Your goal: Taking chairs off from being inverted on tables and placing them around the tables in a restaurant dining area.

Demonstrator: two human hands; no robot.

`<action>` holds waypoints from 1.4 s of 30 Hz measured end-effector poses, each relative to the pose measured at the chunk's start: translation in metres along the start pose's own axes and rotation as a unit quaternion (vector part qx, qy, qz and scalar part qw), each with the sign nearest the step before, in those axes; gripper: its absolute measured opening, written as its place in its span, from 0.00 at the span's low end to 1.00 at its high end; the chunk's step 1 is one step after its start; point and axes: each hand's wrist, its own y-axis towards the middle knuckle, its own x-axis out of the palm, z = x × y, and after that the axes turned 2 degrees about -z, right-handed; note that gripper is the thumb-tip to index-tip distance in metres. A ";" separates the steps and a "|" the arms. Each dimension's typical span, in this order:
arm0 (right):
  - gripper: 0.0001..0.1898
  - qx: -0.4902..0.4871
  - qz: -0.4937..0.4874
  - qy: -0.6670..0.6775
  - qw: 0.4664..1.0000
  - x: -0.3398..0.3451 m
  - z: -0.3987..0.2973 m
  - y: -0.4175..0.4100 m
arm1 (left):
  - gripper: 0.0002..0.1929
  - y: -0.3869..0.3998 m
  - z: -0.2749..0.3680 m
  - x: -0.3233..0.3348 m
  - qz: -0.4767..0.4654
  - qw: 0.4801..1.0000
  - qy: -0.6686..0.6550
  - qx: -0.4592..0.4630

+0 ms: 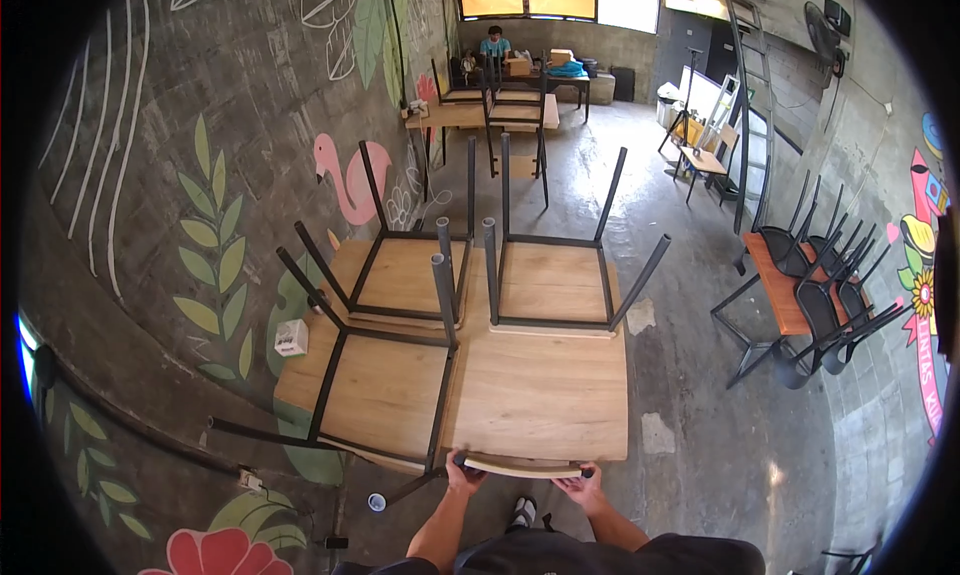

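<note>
My left hand (pixel 466 477) grips the left end of a chair's curved wooden backrest (pixel 525 467), by its dark metal upright. At the opposite end, my right hand (pixel 581 487) holds the same backrest; the rest of that chair is hidden below it. It is at the near edge of a wooden table (pixel 540 395). Three chairs rest upside down on the tabletop, legs in the air: one near left (pixel 382 383), one far left (pixel 405 275) and one far right (pixel 553 282).
A white box (pixel 291 338) stands at the table's left edge, near a painted wall. On the right, several black chairs (pixel 814 305) are stacked on a reddish table (pixel 776 282). Farther back are another wooden table (pixel 457 115), a ladder (pixel 742 117) and a seated person (pixel 495 46).
</note>
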 end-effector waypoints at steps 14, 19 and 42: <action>0.26 0.097 0.109 -0.445 0.884 -0.061 0.050 0.001 | 0.19 -0.276 0.062 0.144 -0.502 0.748 0.433 0.039; 0.19 0.152 -0.069 -0.530 0.831 -0.084 0.107 0.024 | 0.37 -0.439 0.155 0.199 -0.659 0.611 0.303 0.318; 0.11 0.058 -0.179 -0.771 0.608 0.112 0.392 -0.050 | 0.34 -0.594 0.260 0.028 -0.678 0.728 0.010 0.102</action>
